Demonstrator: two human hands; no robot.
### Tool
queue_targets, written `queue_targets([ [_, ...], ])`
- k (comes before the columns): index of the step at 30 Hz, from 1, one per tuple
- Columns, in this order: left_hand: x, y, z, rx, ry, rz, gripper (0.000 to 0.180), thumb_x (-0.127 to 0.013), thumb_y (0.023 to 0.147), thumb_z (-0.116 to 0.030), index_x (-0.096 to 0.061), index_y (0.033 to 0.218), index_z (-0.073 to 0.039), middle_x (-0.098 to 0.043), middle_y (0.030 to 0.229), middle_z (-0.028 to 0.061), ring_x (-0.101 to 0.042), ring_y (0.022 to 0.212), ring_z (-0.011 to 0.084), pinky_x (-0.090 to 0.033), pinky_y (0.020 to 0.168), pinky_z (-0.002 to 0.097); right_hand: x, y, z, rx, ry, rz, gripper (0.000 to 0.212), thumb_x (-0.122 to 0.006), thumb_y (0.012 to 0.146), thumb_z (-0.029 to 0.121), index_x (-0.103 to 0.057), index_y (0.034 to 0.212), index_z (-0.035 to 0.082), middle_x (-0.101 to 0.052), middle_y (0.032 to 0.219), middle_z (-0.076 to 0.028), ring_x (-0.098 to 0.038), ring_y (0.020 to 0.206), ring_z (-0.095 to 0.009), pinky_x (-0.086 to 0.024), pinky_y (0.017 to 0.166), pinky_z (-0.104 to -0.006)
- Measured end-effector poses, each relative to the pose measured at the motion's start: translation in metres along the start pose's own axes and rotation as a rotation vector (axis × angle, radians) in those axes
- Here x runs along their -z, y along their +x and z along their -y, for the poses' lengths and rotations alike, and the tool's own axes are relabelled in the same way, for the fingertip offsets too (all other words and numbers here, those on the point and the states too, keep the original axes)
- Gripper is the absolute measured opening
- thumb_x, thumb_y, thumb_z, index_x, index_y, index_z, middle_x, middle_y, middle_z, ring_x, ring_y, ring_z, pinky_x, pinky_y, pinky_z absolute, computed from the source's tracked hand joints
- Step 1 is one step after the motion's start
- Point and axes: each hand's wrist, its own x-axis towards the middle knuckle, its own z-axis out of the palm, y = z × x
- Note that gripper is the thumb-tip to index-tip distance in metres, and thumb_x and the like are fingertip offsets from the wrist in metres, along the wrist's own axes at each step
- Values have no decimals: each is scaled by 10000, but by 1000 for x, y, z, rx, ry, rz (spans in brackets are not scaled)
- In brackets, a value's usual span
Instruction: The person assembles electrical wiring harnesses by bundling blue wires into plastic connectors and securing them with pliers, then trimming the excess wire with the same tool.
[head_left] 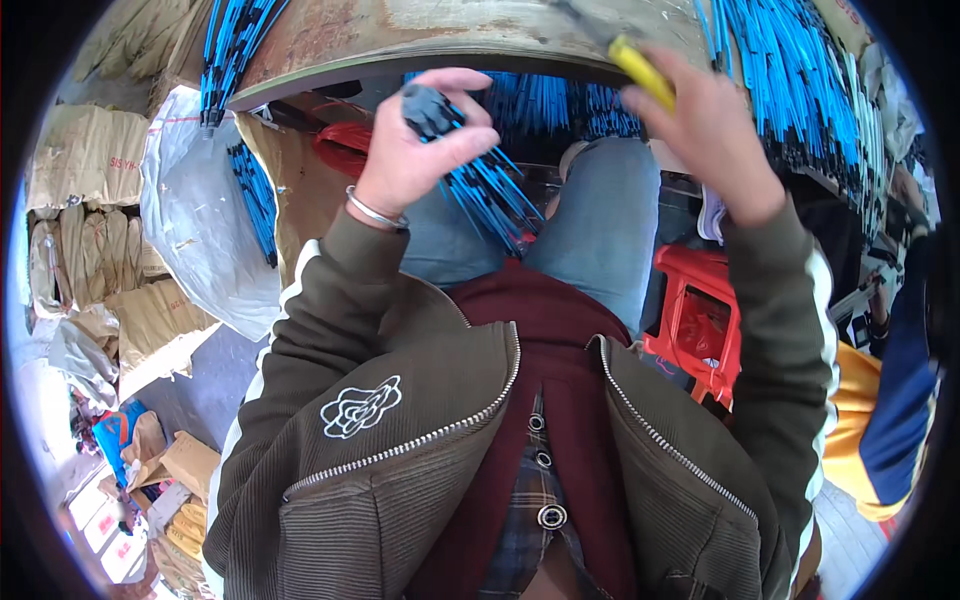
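Observation:
My left hand, with a silver bangle at its wrist, is closed around a bundle of thin blue rods. Clustered dark grey ends of the bundle show at the top, between thumb and fingers. The blue lengths slant down over my lap. At the bench edge, to the right, my right hand grips a tool with a yellow handle. The tool's dark shaft points up and left over the wooden bench; its tip is too blurred to tell its kind. The two hands are apart.
A large heap of blue rods lies at the bench's right. More rods hang over its left edge. An open box with a plastic liner stands left. A red stool is by my right leg. Another person is at far right.

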Motion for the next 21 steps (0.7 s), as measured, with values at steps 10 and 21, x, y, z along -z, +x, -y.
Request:
queue_targets([
  [10, 66, 4, -53, -222, -339, -522, 174, -591, 816, -166, -540, 868, -8, -574, 706, 66, -565, 692, 187, -458, 682, 311, -5, -34, 42, 107, 762, 187, 307, -696, 758, 201, -602, 978, 9, -620, 969, -124, -580, 948, -264, -463, 797, -335],
  [21, 0, -8, 32, 235, -1410, -417, 338, -512, 859, -351, -544, 884, -16, -584, 835, 115, -544, 892, 267, -432, 847, 448, -64, -53, 34, -488, 2369, -502, 630, -718, 716, 101, -415, 1268, 79, -473, 1240, -149, -491, 1124, -261, -418, 961, -417],
])
